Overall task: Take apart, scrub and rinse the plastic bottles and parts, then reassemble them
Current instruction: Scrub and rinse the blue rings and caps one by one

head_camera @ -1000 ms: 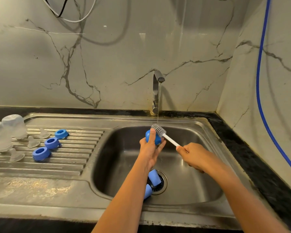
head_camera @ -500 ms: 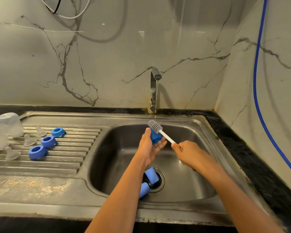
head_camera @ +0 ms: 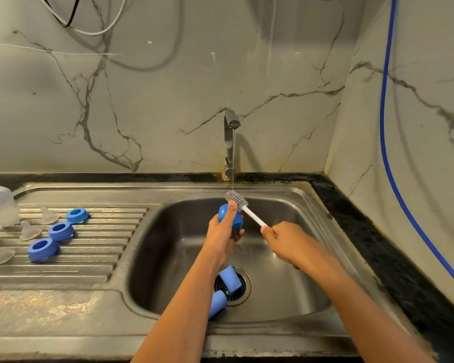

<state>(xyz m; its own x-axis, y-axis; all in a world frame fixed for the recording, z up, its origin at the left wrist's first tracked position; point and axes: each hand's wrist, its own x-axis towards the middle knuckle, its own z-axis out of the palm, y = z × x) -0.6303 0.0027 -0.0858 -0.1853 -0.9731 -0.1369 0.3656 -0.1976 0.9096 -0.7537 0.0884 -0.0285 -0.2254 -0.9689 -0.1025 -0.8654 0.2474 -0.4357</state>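
— What is the left hand (head_camera: pixel 222 235) doing?

— It is wrapped round a blue plastic part (head_camera: pixel 230 214), thumb laid up its side, and holds it over the bowl of the sink (head_camera: pixel 173 231).

— And the right hand (head_camera: pixel 286 239)?

— It is closed on the near end of a white-handled brush (head_camera: pixel 253 217). The handle slants up and away toward the left hand. The grey bristle head sits just above the left thumb tip, at the top edge of the blue plastic part. Whether bristles touch plastic, I cannot tell.

— Is water running?

— Yes, a thin stream falls from the tap (head_camera: pixel 230 142), straight beyond the left hand, onto the bristle head.

— What about the rest of the set?

— Below the left wrist, two blue pieces (head_camera: pixel 230 278) lie at the drain (head_camera: pixel 243 292). One lies across the strainer, and the other is nearer and partly hidden by the forearm. Well to the left of the left hand, three blue rings (head_camera: pixel 60 231) sit on the ribbed surface (head_camera: pixel 97 247) in a slanting row, apart from one another. Clear teats (head_camera: pixel 30 230) stand just left of the rings. Clear bottles (head_camera: pixel 0 203) stand farther left still, cut off by the picture's edge.

— And on the right hand's side?

— A blue hose (head_camera: pixel 388 153) runs down the wall, well to the right of that hand.
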